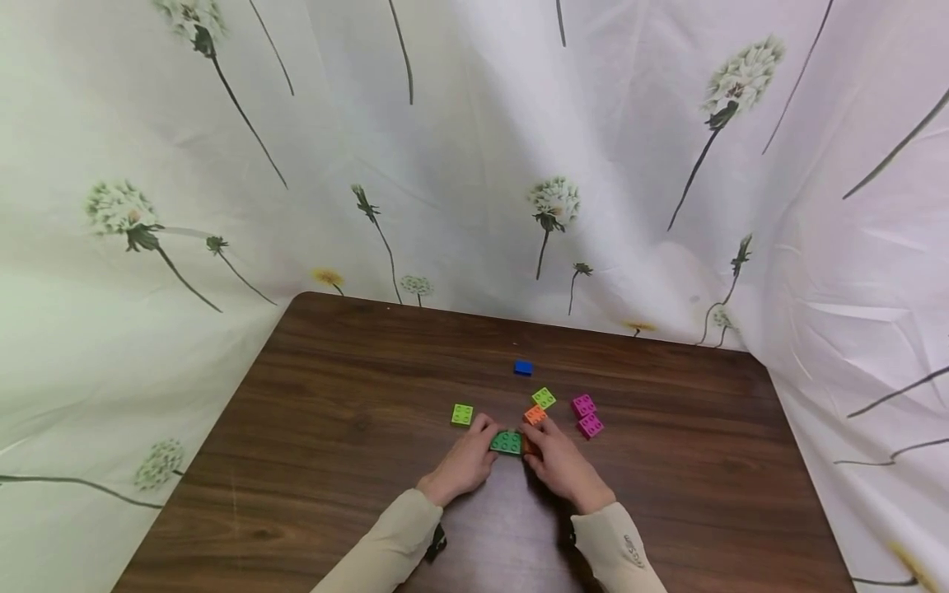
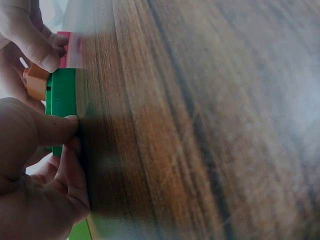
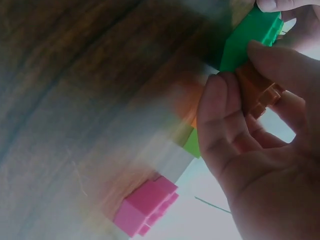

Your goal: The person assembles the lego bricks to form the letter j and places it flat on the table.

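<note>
In the head view, my left hand [image 1: 465, 463] pinches a green toy building brick [image 1: 507, 442] with studs on top, just above or on the table. My right hand [image 1: 567, 468] grips a brown-orange brick [image 3: 253, 89] between thumb and fingers. That brick meets the green one's end; whether they are joined, I cannot tell. In the left wrist view, the left thumb and a finger press the green brick's side, and the right thumb touches its far end. A bright orange brick [image 1: 535, 414] lies just beyond the right fingers, against a lime-green brick [image 1: 544, 398].
Another lime brick [image 1: 462, 414] lies beyond the left hand. Two magenta bricks [image 1: 584, 405] sit to the right, close together. A blue brick [image 1: 523, 367] lies farther back on the dark wooden table [image 1: 334, 412]. A flower-print curtain [image 1: 474, 165] hangs behind the table's far edge.
</note>
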Available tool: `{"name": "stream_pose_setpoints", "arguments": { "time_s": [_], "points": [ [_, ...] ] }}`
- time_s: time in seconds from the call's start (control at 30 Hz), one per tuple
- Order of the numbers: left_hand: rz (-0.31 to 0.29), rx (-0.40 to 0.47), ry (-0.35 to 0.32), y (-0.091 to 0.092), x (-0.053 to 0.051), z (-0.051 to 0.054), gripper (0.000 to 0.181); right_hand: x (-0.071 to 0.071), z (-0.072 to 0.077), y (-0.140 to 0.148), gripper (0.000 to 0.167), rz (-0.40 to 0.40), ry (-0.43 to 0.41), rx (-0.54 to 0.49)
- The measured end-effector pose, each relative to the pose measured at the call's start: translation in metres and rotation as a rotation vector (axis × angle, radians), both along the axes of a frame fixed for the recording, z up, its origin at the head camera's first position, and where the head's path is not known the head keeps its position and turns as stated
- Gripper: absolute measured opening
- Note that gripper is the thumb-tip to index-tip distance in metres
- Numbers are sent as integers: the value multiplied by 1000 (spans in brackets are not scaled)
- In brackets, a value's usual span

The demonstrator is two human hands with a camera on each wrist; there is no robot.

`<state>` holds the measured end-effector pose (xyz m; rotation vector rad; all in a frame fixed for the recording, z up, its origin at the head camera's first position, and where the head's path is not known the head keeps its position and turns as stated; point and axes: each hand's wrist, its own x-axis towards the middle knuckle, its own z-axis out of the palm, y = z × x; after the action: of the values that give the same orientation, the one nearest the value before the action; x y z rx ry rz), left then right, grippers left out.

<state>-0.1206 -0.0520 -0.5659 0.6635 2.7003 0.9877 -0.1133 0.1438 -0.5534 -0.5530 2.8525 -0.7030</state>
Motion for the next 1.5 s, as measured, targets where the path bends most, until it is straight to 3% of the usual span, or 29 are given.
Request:
{"name": "stream_pose_setpoints", "arguments": {
  "time_s": [0.5,0.83,1.13,1.37,1.5],
  "points": [
    [11,-11,-13,0,0,1,40,-2,7,-9,41,67,76,116],
    [8,-8,-1,0,1,2,40,-2,8,-10,41,50,75,111],
    [9,-2,8,0,1,-1,40,0,-1,-7,48,11,39,7],
    [3,3,33,0,1,-5,38,0,-5,-6,45,2,16,-56],
    [3,8,31,0,1,-6,38,-1,-6,-5,42,-46,-23,-109]
  ]
}}
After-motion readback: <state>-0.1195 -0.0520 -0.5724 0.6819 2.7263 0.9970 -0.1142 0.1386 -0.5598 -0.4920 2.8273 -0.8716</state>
